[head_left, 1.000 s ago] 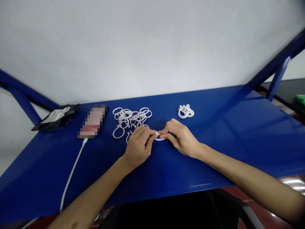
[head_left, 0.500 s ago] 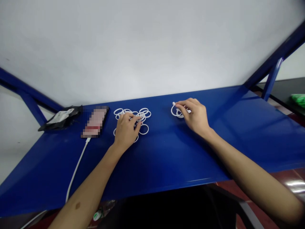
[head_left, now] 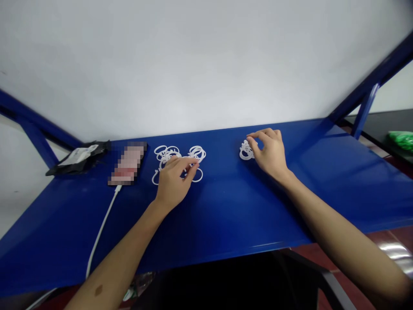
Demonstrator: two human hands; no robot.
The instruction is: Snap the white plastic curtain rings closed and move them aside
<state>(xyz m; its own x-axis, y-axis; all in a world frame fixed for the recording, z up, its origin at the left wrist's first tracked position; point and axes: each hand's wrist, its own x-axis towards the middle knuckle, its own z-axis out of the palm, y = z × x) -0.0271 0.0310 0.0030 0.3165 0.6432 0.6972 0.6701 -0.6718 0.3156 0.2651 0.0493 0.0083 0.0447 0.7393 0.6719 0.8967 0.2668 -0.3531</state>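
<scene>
My left hand (head_left: 174, 181) is over a loose spread of thin white plastic rings (head_left: 167, 151). Its thumb and forefinger are pinched together at the edge of a ring (head_left: 198, 174), though the contact itself is partly hidden. Behind those fingertips several more rings (head_left: 197, 151) overlap. Farther right, my right hand (head_left: 269, 153) hovers beside a small bunch of white rings (head_left: 246, 151), which have little tabs on them. Its thumb and forefinger curve round just above the bunch with no ring visible between them.
Everything lies on a blue metal shelf (head_left: 222, 215) against a white wall. To the left are a phone (head_left: 129, 163) with a white cable (head_left: 103, 228) and a black plastic packet (head_left: 80, 157). Blue braces (head_left: 364, 110) rise at both ends.
The ring that my right hand held is now with the bunch at the right, and that hand has let go. My left thumb and forefinger have closed together.
</scene>
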